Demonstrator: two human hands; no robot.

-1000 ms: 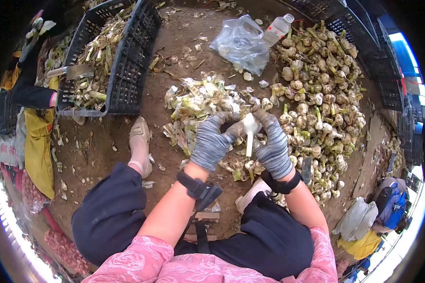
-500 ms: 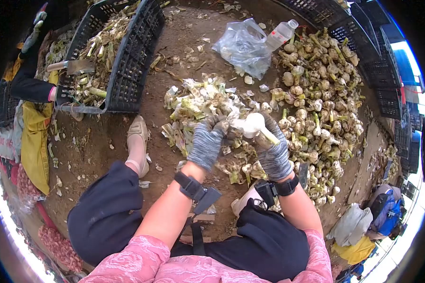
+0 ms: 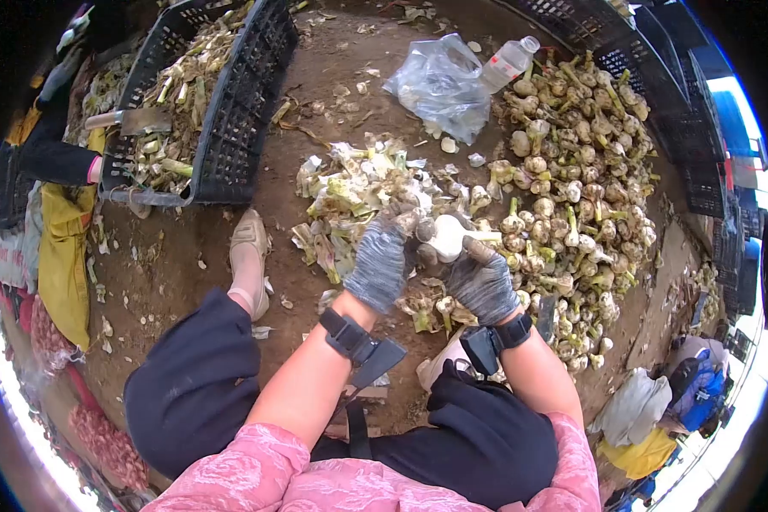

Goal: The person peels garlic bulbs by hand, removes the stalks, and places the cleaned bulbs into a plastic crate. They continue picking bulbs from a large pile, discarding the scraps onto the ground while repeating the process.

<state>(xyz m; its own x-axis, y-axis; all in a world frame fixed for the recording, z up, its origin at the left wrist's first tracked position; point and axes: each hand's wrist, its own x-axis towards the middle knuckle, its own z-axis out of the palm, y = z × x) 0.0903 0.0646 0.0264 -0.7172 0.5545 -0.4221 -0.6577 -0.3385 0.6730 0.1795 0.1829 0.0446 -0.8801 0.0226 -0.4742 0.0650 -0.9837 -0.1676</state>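
A white garlic bulb (image 3: 446, 238) lies between my hands, its pale stem pointing right. My right hand (image 3: 485, 282), in a grey glove dirty at the fingertips, grips it from the right and below, near the stem. My left hand (image 3: 379, 263), gloved alike, has its fingers closed against the bulb's left side; their tips are dark and partly hidden. Behind my left hand lies a heap of garlic peelings (image 3: 363, 183). To the right of my right hand spreads a large pile of garlic bulbs with cut stems (image 3: 580, 179).
A black plastic crate (image 3: 247, 102) full of stalks stands at the left, with a broad-bladed knife (image 3: 136, 121) on it. Beyond the peelings lie a clear plastic bag (image 3: 444, 85) and a bottle (image 3: 509, 64). Another person's sleeve (image 3: 60, 160) shows at far left.
The garlic bulb has turned, so its stem now points right rather than down to the right. My right hand has shifted lower, and my left fingers have moved closer to the bulb.
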